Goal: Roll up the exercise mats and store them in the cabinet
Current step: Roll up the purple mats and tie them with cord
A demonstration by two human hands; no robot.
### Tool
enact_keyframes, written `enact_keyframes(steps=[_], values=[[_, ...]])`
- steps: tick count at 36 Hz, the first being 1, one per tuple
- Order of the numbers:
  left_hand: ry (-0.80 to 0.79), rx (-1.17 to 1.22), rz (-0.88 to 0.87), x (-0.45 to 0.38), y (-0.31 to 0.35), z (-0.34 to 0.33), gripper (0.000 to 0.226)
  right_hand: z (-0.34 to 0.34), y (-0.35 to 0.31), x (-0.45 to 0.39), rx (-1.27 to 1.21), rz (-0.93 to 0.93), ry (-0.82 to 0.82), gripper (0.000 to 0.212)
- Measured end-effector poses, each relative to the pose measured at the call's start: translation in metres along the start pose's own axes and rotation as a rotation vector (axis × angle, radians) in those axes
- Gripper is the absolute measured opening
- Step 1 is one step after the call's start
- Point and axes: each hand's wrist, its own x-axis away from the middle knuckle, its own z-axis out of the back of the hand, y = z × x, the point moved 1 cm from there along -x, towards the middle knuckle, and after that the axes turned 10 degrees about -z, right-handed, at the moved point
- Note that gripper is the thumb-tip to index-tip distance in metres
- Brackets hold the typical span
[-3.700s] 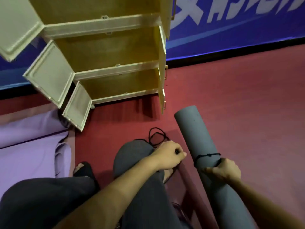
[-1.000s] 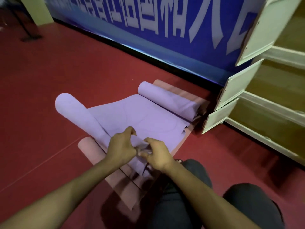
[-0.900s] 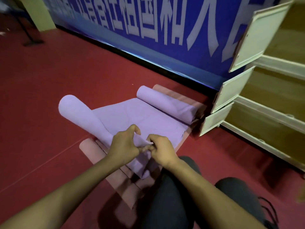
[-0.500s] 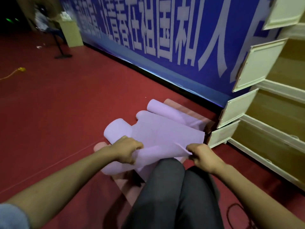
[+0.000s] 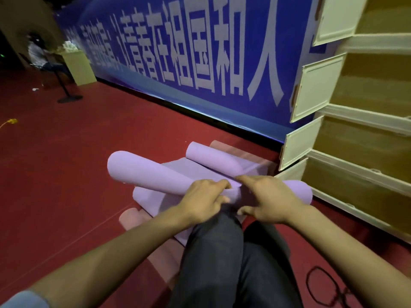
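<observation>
A purple exercise mat point(image 5: 151, 172) lies partly rolled across my knees, its roll running from the left to the cabinet side. My left hand point(image 5: 205, 197) grips the roll near its middle, fingers curled over the top. My right hand point(image 5: 265, 198) presses on the roll beside it, fingers spread over the mat. The far end of the same mat forms a second curl point(image 5: 211, 160) on the floor. A pink mat point(image 5: 135, 218) lies under the purple one. The cream cabinet point(image 5: 355, 130) stands at the right, its doors open and the shelves bare.
A blue banner point(image 5: 200, 63) with white lettering runs along the wall behind the mats. A black cord point(image 5: 324, 285) lies on the red floor at the lower right. At the far left stand a pale box point(image 5: 77, 65), a stand with a round base point(image 5: 69, 98), and a seated person.
I lifted the near edge of the purple mat and rolled it into a thick tube across my knees. Both hands moved from the edge onto the top of the roll.
</observation>
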Motion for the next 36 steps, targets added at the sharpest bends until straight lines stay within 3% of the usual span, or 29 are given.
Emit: enact_keyframes(steps=[4,7,10,12,17,21,28,32,34,36], values=[[-0.102,-0.049,-0.024,-0.007,0.021,-0.003,0.029,-0.013,-0.005,0.005,0.013,0.029,0.014,0.022],[-0.24,-0.093,-0.018,0.003,0.002,0.003,0.028,-0.021,-0.006,0.01,0.033,0.105,-0.041,0.012],[-0.407,-0.28,-0.007,0.025,-0.032,0.008,0.037,-0.03,-0.016,0.016,0.062,0.214,-0.029,0.036],[-0.463,-0.311,0.073,0.046,-0.058,0.011,0.039,-0.036,-0.024,0.015,0.098,0.243,-0.026,0.012],[-0.5,-0.315,0.194,0.091,-0.097,0.025,0.031,-0.036,-0.053,0.011,0.243,0.219,-0.128,0.02],[-0.449,-0.306,0.25,0.134,-0.109,0.037,0.019,-0.03,-0.05,0.021,0.324,0.143,-0.078,0.018],[-0.374,-0.247,0.104,0.187,-0.078,0.027,0.021,-0.028,-0.051,0.078,0.325,0.012,-0.077,0.016],[-0.332,-0.251,0.063,0.201,-0.064,0.017,0.007,-0.041,-0.054,0.109,0.215,-0.07,-0.057,0.025],[-0.428,-0.276,0.059,0.2,-0.058,0.015,0.012,-0.047,-0.05,0.117,0.182,-0.042,0.022,0.045],[-0.513,-0.311,0.023,0.197,-0.051,0.02,0.016,-0.037,-0.051,0.123,0.171,-0.02,0.087,0.03]])
